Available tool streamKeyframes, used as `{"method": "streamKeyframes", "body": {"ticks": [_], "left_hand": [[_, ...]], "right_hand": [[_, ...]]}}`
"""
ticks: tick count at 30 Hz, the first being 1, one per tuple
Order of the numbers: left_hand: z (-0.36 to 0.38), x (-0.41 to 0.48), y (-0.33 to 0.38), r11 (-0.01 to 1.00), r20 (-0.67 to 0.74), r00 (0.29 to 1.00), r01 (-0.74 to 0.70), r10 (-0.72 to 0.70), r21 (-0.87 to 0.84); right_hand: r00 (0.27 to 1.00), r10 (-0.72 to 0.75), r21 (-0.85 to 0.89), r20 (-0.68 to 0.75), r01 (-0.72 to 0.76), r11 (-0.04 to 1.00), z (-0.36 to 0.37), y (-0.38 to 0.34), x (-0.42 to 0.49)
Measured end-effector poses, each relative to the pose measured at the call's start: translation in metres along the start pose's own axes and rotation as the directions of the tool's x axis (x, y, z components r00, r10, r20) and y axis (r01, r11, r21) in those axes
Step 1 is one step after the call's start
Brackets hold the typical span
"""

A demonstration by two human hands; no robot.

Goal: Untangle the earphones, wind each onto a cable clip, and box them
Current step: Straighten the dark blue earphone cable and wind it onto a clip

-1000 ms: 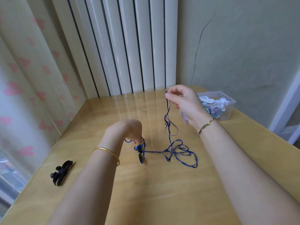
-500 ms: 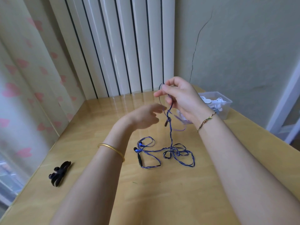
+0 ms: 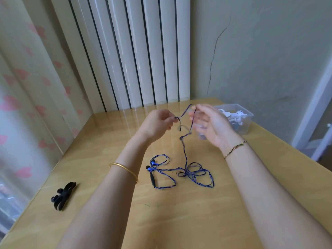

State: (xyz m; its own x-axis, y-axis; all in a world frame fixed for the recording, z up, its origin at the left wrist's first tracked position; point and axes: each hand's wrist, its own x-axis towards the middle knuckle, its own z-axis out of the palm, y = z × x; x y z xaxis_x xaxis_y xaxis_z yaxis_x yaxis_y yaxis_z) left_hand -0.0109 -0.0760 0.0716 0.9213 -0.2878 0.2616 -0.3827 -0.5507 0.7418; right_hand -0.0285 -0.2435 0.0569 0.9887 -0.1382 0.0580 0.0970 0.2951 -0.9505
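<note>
As we look down along the two bare forearms, the wooden table (image 3: 179, 221) fills the near part of the view. Near its left edge lies a black piece (image 3: 63, 194), well apart from everything else. We cannot tell if it is a bare cable clip or a clip with cable on it.

The left wrist carries a gold bangle (image 3: 124, 170). Just beyond it the blue earphones (image 3: 186, 171) lie on the table in loose, crossed loops. The two blue earbuds (image 3: 152, 163) are side by side at the left end, with the dark inline remote (image 3: 153, 179) just below them. One strand rises from the heap up to the hands.

The right wrist has a thin braided bracelet (image 3: 235, 148). The left hand (image 3: 158, 123) is above the table and pinches the strand between thumb and fingertips, and a short end hangs below the pinch. The right hand (image 3: 213, 124), just beside it, is blurred. Its fingers are stretched out, not curled, and the strand bends over the tip of the index finger.

Behind the right hand a clear plastic box (image 3: 247, 123) stands near the far right corner of the table. It holds white earphones (image 3: 238, 113), and any print on them is too small to read. Farther back are white vertical slats (image 3: 143, 51), a curtain with pink hearts (image 3: 27, 90) at the left and a cracked wall (image 3: 269, 60).
</note>
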Motion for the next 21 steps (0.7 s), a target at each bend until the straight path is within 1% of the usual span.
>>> {"method": "streamKeyframes", "body": {"ticks": [2,4,7,9,10,11,12,13,14,15,16,17,18,19,20,21], "left_hand": [[-0.003,0.001,0.008,0.999,-0.038,0.998,-0.042,0.042,0.011],[-0.005,0.003,0.016,0.998,-0.063,0.996,-0.061,0.061,0.004],[-0.010,0.009,0.021,0.997,-0.122,0.990,-0.072,0.072,0.008],[-0.015,0.012,0.021,0.996,-0.195,0.977,-0.072,0.080,0.050],[-0.017,0.012,0.021,0.995,-0.230,0.969,-0.070,0.085,0.076],[-0.019,0.012,0.020,0.992,-0.255,0.962,-0.067,0.093,0.109],[-0.021,0.011,0.020,0.986,-0.268,0.958,-0.062,0.102,0.152],[-0.022,0.010,0.019,0.978,-0.267,0.958,-0.053,0.107,0.201],[-0.023,0.008,0.018,0.969,-0.253,0.962,-0.042,0.105,0.244],[-0.023,0.007,0.017,0.961,-0.227,0.969,-0.030,0.096,0.275],[-0.023,0.006,0.016,0.958,-0.192,0.978,-0.019,0.077,0.287],[-0.022,0.004,0.015,0.960,-0.151,0.987,-0.008,0.052,0.279],[-0.020,0.002,0.014,0.965,-0.105,0.994,0.001,0.028,0.262],[-0.017,0.001,0.014,0.968,-0.062,0.998,0.006,0.010,0.249],[-0.014,0.000,0.015,0.971,-0.026,1.000,0.010,-0.004,0.240],[-0.012,-0.002,0.015,0.976,0.004,1.000,0.016,-0.017,0.218]], "right_hand": [[0.993,0.117,-0.100,0.031,-0.113,0.989,-0.003,0.018,0.002],[0.977,0.192,-0.146,0.095,-0.177,0.973,-0.002,0.033,0.003],[0.927,0.263,-0.170,0.268,-0.223,0.960,0.002,0.050,-0.002],[0.902,0.282,-0.161,0.328,-0.241,0.957,0.003,0.056,-0.007],[0.895,0.300,-0.143,0.332,-0.267,0.953,0.001,0.056,-0.009],[0.897,0.318,-0.137,0.306,-0.289,0.948,-0.001,0.056,-0.010],[0.910,0.329,-0.168,0.253,-0.294,0.941,-0.004,0.055,-0.011],[0.936,0.313,-0.287,0.159,-0.260,0.922,-0.008,0.052,-0.012],[0.965,0.260,-0.488,0.043,-0.207,0.848,-0.012,0.049,-0.012],[0.985,0.159,-0.695,-0.066,-0.159,0.701,-0.016,0.045,-0.012],[0.993,0.023,-0.835,-0.113,-0.108,0.540,-0.018,0.042,-0.011],[0.990,-0.096,-0.859,-0.106,-0.043,0.510,-0.019,0.039,-0.007],[0.982,-0.164,-0.803,-0.090,0.026,0.596,-0.016,0.033,-0.008],[0.976,-0.207,-0.684,-0.064,0.108,0.721,-0.011,0.026,-0.009],[0.973,-0.231,-0.568,-0.011,0.184,0.802,-0.004,0.018,-0.013],[0.968,-0.240,-0.504,0.072,0.243,0.828,0.001,0.012,-0.015]]}}
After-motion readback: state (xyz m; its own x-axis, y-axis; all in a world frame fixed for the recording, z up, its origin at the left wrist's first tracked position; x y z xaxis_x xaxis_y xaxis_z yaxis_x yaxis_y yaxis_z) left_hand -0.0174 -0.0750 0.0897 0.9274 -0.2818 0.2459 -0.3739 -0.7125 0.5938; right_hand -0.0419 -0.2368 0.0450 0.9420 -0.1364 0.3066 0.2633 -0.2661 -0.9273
